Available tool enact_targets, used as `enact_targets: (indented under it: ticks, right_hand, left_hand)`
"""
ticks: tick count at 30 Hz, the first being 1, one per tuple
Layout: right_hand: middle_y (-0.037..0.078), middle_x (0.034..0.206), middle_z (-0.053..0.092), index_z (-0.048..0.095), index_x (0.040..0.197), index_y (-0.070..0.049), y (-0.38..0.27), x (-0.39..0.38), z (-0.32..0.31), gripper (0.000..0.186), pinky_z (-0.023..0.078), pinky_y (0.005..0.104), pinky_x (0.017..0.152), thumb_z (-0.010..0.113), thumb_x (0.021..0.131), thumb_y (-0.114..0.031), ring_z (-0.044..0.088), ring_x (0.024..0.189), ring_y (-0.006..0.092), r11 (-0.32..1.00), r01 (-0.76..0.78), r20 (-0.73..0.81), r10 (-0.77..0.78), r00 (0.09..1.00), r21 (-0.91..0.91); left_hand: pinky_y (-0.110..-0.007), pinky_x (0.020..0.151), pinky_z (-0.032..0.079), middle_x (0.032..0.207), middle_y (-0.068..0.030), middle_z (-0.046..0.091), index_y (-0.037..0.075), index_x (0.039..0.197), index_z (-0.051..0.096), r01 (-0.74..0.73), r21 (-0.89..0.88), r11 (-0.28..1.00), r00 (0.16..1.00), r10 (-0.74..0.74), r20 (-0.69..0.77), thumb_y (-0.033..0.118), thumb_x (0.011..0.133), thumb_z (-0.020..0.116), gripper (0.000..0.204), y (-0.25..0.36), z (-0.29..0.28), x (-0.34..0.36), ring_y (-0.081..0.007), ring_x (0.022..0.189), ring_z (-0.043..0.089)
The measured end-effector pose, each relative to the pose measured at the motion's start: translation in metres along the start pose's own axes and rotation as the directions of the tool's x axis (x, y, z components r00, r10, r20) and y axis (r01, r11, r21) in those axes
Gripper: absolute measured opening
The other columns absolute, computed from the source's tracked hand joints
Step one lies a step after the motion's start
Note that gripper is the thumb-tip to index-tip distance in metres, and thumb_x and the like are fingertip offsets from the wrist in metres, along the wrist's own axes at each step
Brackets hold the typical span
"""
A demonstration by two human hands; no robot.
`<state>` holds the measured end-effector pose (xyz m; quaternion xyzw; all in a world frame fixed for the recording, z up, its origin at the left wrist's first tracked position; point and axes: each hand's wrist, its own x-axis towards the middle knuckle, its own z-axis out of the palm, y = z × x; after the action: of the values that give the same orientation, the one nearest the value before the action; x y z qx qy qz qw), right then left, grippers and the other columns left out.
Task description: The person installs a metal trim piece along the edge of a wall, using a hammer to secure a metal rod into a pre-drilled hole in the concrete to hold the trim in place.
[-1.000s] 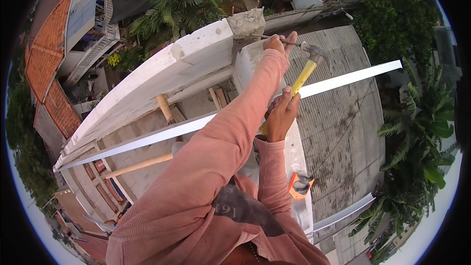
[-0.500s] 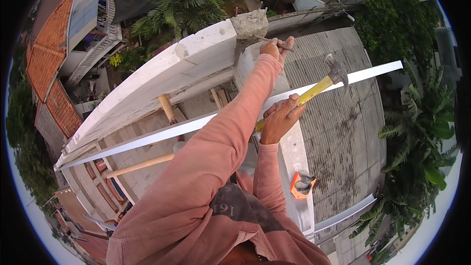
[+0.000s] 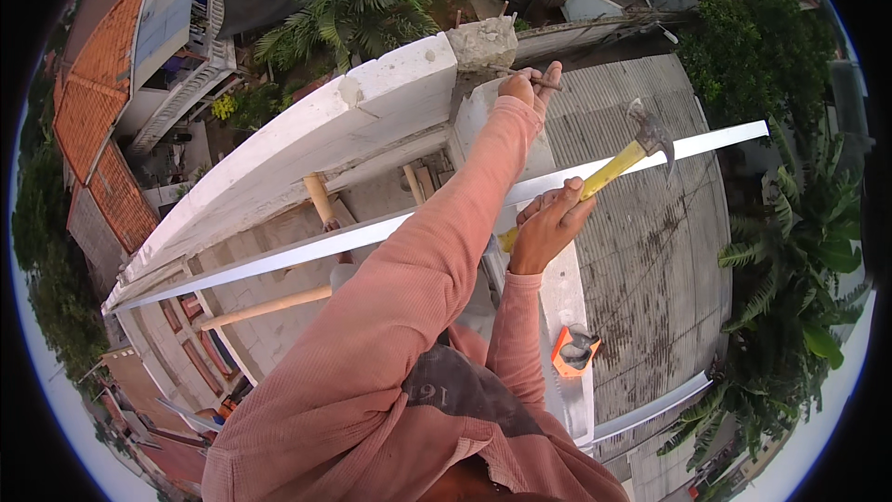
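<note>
My right hand (image 3: 546, 228) is wrapped round the yellow handle of a claw hammer (image 3: 613, 170). The hammer's dark steel head points up and to the right, above a long silvery metal bar (image 3: 692, 144). Farther out, my left hand (image 3: 530, 93) grips a thin rusty metal rod (image 3: 548, 84) beside the rough end of a concrete block wall (image 3: 483, 42). The rod lies roughly level, its left tip close to the wall; whether it touches, I cannot tell. My left sleeve covers part of the silvery bar.
An orange-and-black saw handle (image 3: 576, 350) lies on the white wall top (image 3: 557, 302). A corrugated roof (image 3: 650, 251) slopes away at right. Wooden poles (image 3: 265, 309) stand in the deep space at left, beside a white block wall (image 3: 307, 125). Palms and tiled roofs lie far below.
The hammer and my right hand have shifted slightly right. My left hand still grips the rod at the wall end. The whole view has moved a little.
</note>
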<state>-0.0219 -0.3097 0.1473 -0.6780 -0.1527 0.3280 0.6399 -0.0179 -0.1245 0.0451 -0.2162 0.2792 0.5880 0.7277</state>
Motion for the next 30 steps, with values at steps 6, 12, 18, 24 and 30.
enact_targets:
  ticks: [6,12,18,24,30]
  right_hand:
    - [0.003,0.065,0.044,0.043,0.1,-0.002,0.016,0.001,-0.007,0.026,0.037,0.026,0.048,0.045,0.105,-0.028,0.042,0.053,0.0093,0.967,0.061,0.244,0.001,0.97,-0.246]
    - [-0.003,0.063,0.039,0.042,0.094,-0.006,0.031,0.01,-0.006,0.026,0.03,0.0205,0.04,0.046,0.105,-0.029,0.036,0.048,0.0033,0.96,-0.02,0.274,0.101,0.956,-0.281]
    - [-0.002,0.062,0.042,0.043,0.094,-0.004,0.03,0.012,-0.004,0.029,0.033,0.0236,0.043,0.047,0.105,-0.031,0.037,0.049,0.0046,0.974,0.058,0.181,-0.018,0.983,-0.219]
    - [-0.005,0.059,0.035,0.042,0.095,-0.008,-0.002,0.009,-0.005,0.029,0.025,0.0207,0.036,0.047,0.105,-0.036,0.032,0.043,0.0021,0.993,-0.043,0.241,0.069,0.968,-0.114]
    - [-0.007,0.059,0.031,0.04,0.093,-0.012,-0.035,0.007,-0.028,0.03,0.021,0.0204,0.034,0.047,0.104,-0.039,0.028,0.04,0.0013,0.99,-0.139,0.156,0.141,0.978,-0.022]
  left_hand:
    - [-0.047,0.093,0.059,0.108,-0.0329,0.056,-0.006,0.087,0.041,-0.022,-0.035,0.999,1.0,0.021,-0.014,-0.003,0.097,0.034,0.012,0.008,-0.013,0.012,-0.0417,0.107,0.063]
    - [-0.046,0.093,0.06,0.109,-0.0314,0.054,-0.007,0.088,0.041,-0.014,-0.019,1.0,1.0,0.014,0.008,-0.003,0.097,0.034,0.012,0.007,-0.009,0.013,-0.0411,0.107,0.063]
    - [-0.045,0.091,0.061,0.107,-0.029,0.054,-0.008,0.086,0.041,-0.008,0.005,1.0,1.0,0.008,-0.02,-0.004,0.097,0.033,0.013,0.005,-0.009,0.012,-0.0401,0.107,0.063]
    - [-0.04,0.089,0.061,0.108,-0.0276,0.058,-0.008,0.089,0.045,0.025,-0.099,0.995,0.996,-0.033,-0.082,0.001,0.1,0.032,0.019,0.015,-0.008,0.012,-0.035,0.105,0.065]
    - [-0.043,0.088,0.06,0.107,-0.0243,0.064,-0.008,0.099,0.051,0.146,0.404,0.903,0.979,-0.192,0.075,0.013,0.105,0.032,0.029,-0.017,0.002,-0.041,-0.0333,0.103,0.067]
